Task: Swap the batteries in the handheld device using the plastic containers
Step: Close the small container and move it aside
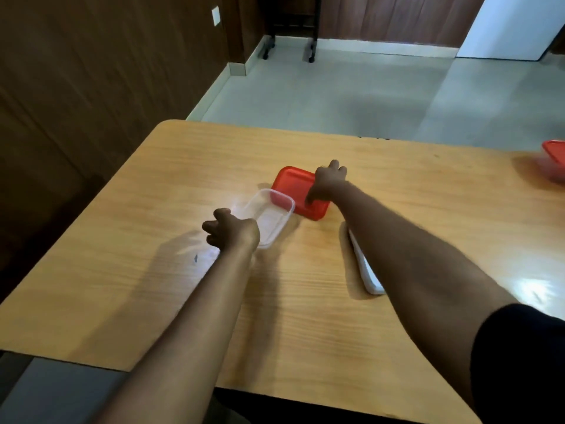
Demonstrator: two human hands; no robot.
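Observation:
A clear plastic container [269,214] without a lid stands near the middle of the wooden table [305,325]. My left hand [230,229] grips its near end. Just behind it lies a red lid [292,186], flat on the table, and my right hand [327,183] rests on the lid's right side with the thumb pressed on top. A white handheld device [367,272] lies on the table under my right forearm, partly hidden by it. I see no batteries; the container's inside is blurred.
A second container with a red lid [555,162] stands at the table's far right edge, cut off by the frame. Beyond the table is pale floor, with wood-panelled walls at left and a wheeled stand [290,41] at the back.

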